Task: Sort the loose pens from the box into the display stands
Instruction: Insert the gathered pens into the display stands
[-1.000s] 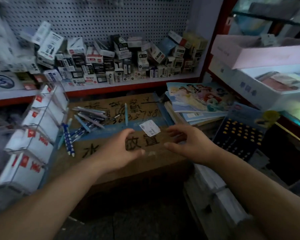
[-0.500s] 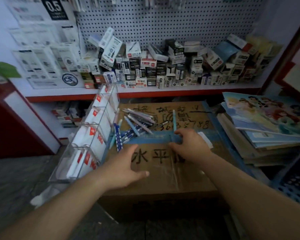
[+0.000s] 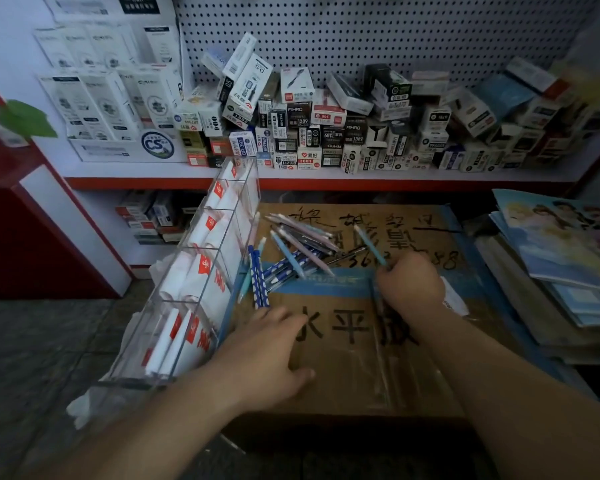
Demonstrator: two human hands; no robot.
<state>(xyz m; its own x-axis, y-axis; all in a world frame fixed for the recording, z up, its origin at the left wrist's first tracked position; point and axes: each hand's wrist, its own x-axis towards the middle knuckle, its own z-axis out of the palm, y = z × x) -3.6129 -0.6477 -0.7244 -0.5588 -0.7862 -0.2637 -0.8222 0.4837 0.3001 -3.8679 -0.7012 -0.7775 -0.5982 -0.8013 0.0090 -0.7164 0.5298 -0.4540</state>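
Observation:
Several loose pens [image 3: 302, 244], pastel and dotted blue, lie in a pile on the taped cardboard box [image 3: 347, 375]. My right hand [image 3: 409, 282] grips a light blue pen [image 3: 369, 244] that points up and away from the box top. Lower left, my left hand [image 3: 271, 355] rests on the box with its fingers spread, near the pile and holding nothing. A clear acrylic display stand [image 3: 201, 271] with several compartments, red-and-white cards inside, leans against the box's left side.
A white shelf with a red edge [image 3: 326, 181] behind the box carries many small pen cartons under a pegboard. Stacked books and notebooks [image 3: 551, 258] sit at the right. A red cabinet [image 3: 32, 237] and grey floor lie to the left.
My right hand has closed round the light blue pen and lifted it off the box. The left hand has slid toward the pen pile. The view has swung left.

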